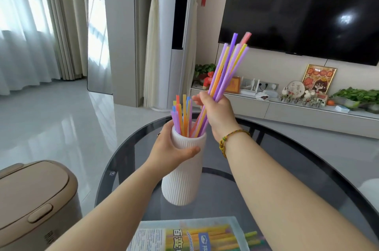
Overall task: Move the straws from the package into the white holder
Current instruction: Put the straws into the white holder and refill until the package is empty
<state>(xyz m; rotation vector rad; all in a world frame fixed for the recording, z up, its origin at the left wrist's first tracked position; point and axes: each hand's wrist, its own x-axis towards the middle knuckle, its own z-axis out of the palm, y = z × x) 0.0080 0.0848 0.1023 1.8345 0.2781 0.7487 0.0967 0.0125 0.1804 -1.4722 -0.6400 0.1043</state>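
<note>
Holder (184, 181): tall white ribbed cylinder, mouth up, near upright, over the middle of the glass bench (276, 148). The left hand (170, 152) grips its upper part, thumb across the near side. Whether the base touches the bench: cannot tell.

Standing straws (180, 115): cluster inside the holder, left side of the mouth, tips well above the rim. Purple, orange, yellow, blue.

Held bunch (227, 70): long purple, yellow and orange straws, one red, gripped by the right hand (217, 115). Slanted, tops up and to the right, fanned, slightly blurred. Lower ends sit inside the holder's mouth, right side.

Package (196, 234): flat clear bag with a printed label, lying at the near edge of the bench, cut by the frame. Yellow and green straws show inside.
</note>
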